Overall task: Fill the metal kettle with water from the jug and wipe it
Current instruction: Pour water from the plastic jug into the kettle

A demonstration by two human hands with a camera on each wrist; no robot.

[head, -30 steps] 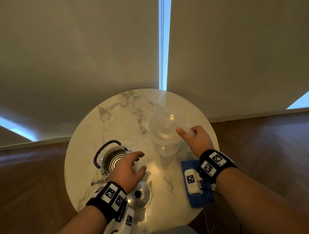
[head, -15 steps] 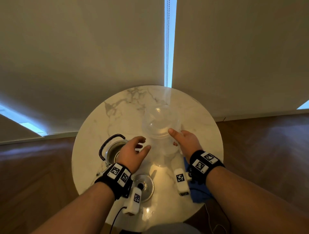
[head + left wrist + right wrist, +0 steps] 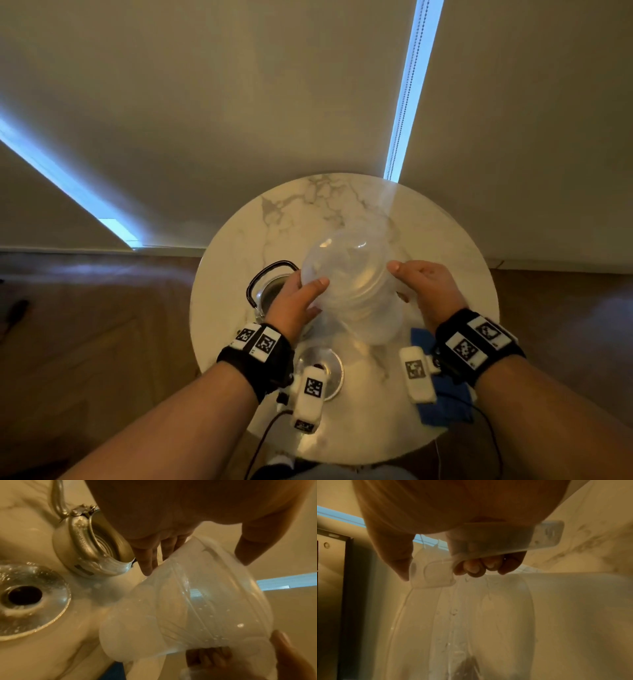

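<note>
Clear plastic jug [image 3: 352,291] now lifted & tilted, right hand [image 3: 424,287] gripping handle, left hand [image 3: 294,305] now steadying side w/ straight fingers

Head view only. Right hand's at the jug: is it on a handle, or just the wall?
Observer: On the handle. The right wrist view shows the right hand with its fingers curled round it, beside the jug wall.
Operator: Left hand gripping too?
Observer: Not by the left wrist view: the left hand lays straight fingers against the wall, thumb spread apart.
Operator: That hand hides the kettle mouth here. Open?
Observer: Open. The kettle has droplets on its shoulder, and the lid lies beside it.
</note>
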